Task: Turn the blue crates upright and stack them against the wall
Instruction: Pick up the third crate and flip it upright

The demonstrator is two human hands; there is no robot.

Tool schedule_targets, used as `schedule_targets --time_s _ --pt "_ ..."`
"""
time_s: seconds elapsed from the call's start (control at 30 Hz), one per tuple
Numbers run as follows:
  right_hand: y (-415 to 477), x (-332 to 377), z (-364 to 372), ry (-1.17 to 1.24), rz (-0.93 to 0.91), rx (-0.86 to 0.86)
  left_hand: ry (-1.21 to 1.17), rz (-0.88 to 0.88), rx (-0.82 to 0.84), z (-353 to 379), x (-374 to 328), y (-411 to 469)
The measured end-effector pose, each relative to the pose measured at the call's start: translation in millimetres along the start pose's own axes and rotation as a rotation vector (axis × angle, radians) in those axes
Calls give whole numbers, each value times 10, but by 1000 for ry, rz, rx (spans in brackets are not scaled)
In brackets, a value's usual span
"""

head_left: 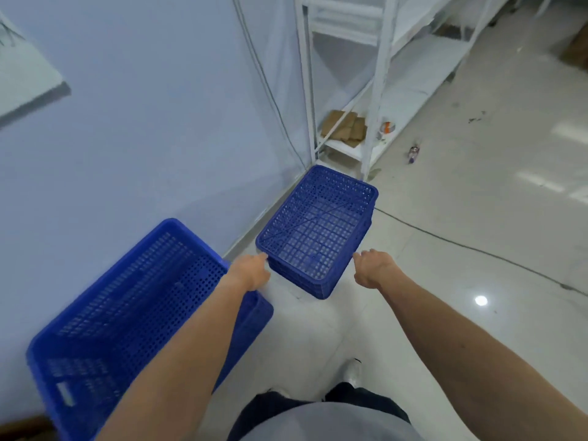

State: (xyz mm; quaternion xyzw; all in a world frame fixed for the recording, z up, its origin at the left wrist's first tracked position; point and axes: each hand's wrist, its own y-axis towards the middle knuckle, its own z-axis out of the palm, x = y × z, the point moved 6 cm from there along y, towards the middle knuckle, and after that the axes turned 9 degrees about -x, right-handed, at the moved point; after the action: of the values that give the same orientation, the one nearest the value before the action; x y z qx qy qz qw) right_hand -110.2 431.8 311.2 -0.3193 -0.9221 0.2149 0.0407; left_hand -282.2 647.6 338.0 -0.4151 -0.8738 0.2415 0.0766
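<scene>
A blue perforated crate (pixel 318 224) lies on the floor in the corner by the wall (pixel 143 122). It appears bottom-up, with its ribbed grid facing me. My left hand (pixel 251 272) reaches to its near left corner, fingertips touching the rim. My right hand (pixel 374 268) is at the near right corner, fingers apart and just short of the edge. Neither hand holds anything. A second, larger-looking blue crate (pixel 127 307) stands close on my left against the wall, partly under my left forearm. It is blurred, and I cannot tell which way up it is.
A white metal shelf rack (pixel 375 90) stands just behind the far crate, with cardboard pieces (pixel 343 127) and a tape roll (pixel 386 127) on its bottom shelf. A black cable (pixel 461 246) crosses the tiled floor on the right. A small bottle (pixel 413 153) lies there. My shoe (pixel 353 372) is below.
</scene>
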Motion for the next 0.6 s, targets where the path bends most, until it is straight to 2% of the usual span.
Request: schedule_targets --time_s 0.3,0.6 --pt "-98 -959 380 161 250 68 128 102 22 -265 -503 844" --pt "525 -1061 621 266 360 179 203 232 97 -238 -605 1884"
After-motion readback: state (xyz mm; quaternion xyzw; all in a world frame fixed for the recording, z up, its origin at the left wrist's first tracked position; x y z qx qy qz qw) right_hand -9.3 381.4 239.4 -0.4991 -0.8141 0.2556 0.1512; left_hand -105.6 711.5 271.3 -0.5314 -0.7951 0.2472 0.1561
